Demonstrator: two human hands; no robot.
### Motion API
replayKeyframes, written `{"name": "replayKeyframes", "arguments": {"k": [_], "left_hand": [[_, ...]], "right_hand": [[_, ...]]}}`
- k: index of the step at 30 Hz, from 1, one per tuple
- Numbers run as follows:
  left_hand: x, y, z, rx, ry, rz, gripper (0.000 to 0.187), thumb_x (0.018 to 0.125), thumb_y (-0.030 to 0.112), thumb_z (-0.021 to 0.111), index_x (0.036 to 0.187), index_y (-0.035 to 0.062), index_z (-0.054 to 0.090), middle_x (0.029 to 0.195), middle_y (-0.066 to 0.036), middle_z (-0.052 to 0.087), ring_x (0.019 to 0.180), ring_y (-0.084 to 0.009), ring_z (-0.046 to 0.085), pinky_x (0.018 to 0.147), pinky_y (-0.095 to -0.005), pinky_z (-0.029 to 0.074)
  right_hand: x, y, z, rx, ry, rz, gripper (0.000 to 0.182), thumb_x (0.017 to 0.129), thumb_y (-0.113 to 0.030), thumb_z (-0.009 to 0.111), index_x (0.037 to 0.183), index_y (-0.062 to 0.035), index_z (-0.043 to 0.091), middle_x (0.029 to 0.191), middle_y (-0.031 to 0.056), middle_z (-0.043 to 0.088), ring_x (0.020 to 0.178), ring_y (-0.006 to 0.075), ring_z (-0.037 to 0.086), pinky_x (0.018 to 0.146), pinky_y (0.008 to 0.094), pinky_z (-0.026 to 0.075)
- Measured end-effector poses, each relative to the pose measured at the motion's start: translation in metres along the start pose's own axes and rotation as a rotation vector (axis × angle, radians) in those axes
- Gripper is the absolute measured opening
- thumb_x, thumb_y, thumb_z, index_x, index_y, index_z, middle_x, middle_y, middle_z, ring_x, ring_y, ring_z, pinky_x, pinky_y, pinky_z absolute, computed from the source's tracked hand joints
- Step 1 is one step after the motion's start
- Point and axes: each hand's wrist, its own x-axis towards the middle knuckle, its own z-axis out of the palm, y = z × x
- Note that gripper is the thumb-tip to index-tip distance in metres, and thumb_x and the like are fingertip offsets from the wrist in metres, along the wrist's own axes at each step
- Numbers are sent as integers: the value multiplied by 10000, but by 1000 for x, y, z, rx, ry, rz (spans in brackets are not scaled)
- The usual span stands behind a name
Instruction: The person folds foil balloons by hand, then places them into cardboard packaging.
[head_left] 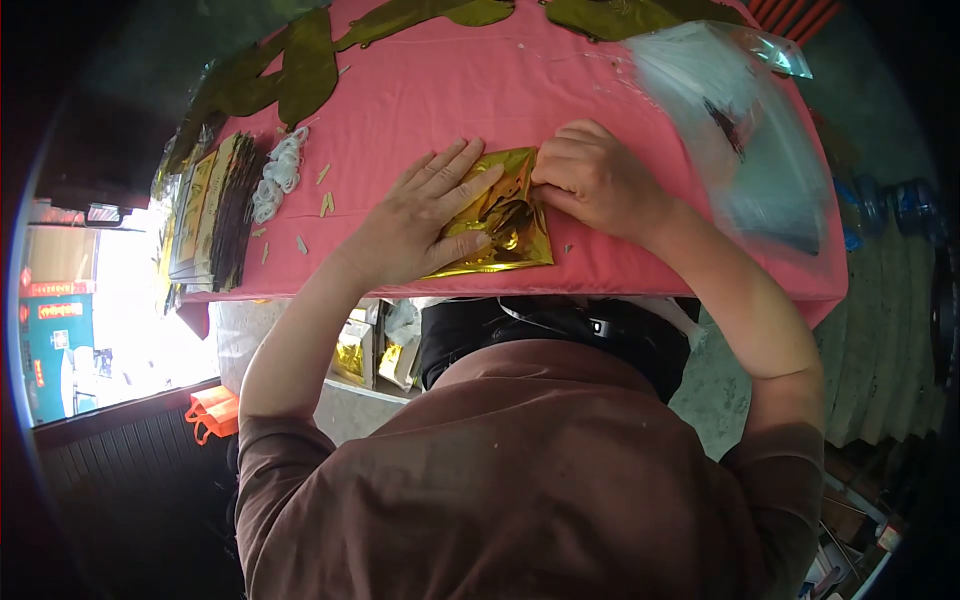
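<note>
A shiny gold foil packet (515,235) lies on the pink-covered table right in front of me. My left hand (425,210) rests flat across its left part, fingers stretched out and pressing lightly on the foil. At the packet's upper right edge, my right hand (600,175) has its fingers curled and pinched on the foil border. The fingertips of that hand are partly hidden. Dark printed or reflected patches show on the foil between the two hands.
A stack of flat packets (212,215) stands at the left, beside a bundle of white string (281,175). Clear plastic bags (755,150) cover the right side. Olive-gold leaf-shaped pieces (308,70) line the far edge. Small scraps (327,204) dot the pink cloth (430,90).
</note>
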Motion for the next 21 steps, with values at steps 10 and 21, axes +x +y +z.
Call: {"name": "replayKeyframes", "arguments": {"k": [10, 21], "left_hand": [[0, 0, -1, 13, -7, 2, 634, 899, 475, 423, 1428, 157, 275, 1493, -163, 166, 1371, -329, 183, 1112, -451, 145], [-1, 0, 0, 13, 0, -4, 626, 901, 467, 428, 1424, 155, 283, 1490, -163, 175, 1371, -322, 186, 1118, -443, 133]], "right_hand": [[12, 0, 1, -92, 10, -83, 239, 657, -114, 704, 852, -77, 572, 819, 43, 545, 801, 224, 556, 812, 346, 422], [13, 1, 2, -197, 1, -258, 78, 707, -118, 608, 737, -66, 557, 778, 43, 513, 738, 211, 535, 800, 353, 436]]}}
